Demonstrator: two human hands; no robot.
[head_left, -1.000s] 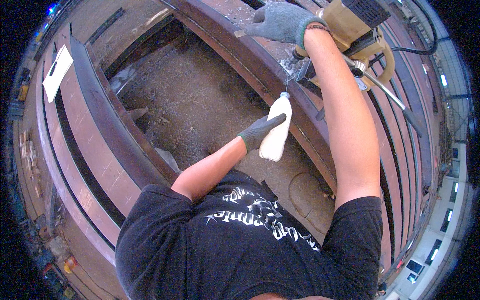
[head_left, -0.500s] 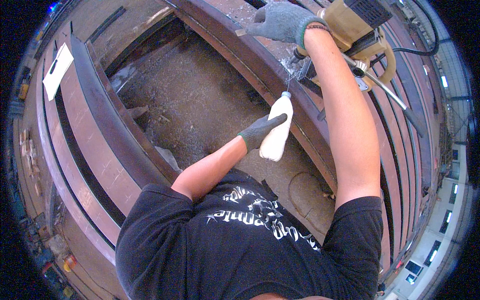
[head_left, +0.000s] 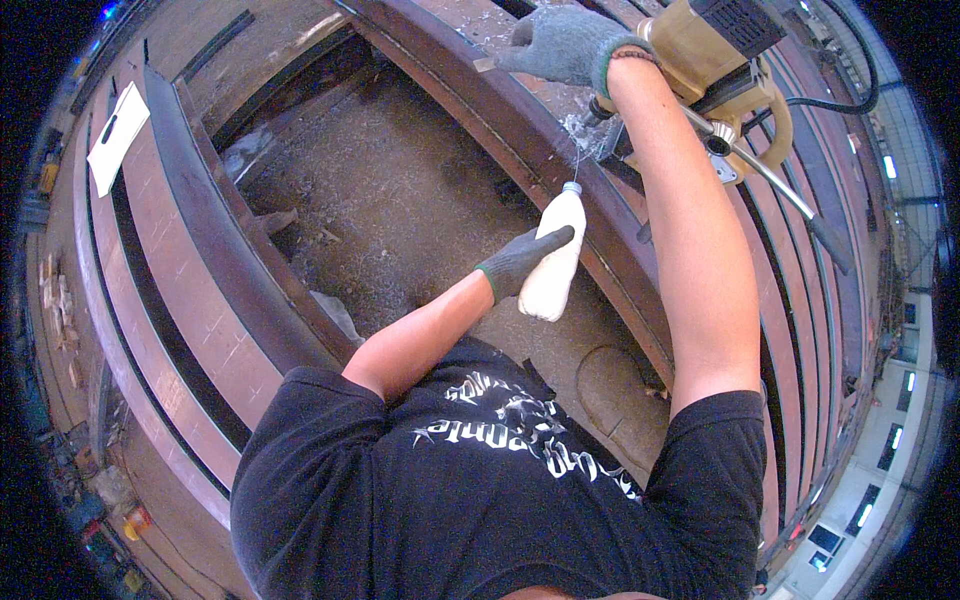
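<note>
My left hand [head_left: 522,255], in a dark grey glove, is wrapped round a white squeeze bottle [head_left: 556,270] with a pale cap. From the tilted bottle's tip, a thin stream reaches the cutter of a tan drilling machine [head_left: 700,50]. Pale shavings [head_left: 582,135] cling around that cutter. My right hand [head_left: 570,45], gloved in lighter grey, is closed beyond the cutter, beside the machine. A small flat tan strip [head_left: 484,65] sticks out by its fingers; what kind of thing it is, I cannot make out.
A long brown steel beam [head_left: 500,110] runs under the drill, with more slotted beams on both sides. White paper with a dark pen [head_left: 108,130] lies on the left beam. A black cable [head_left: 840,105] leaves the machine, and a lever bar [head_left: 780,185] juts toward the right.
Hardly anything differs. The bottle keeps its tilt with the stream still at the cutter, and the right hand has shifted very slightly.
</note>
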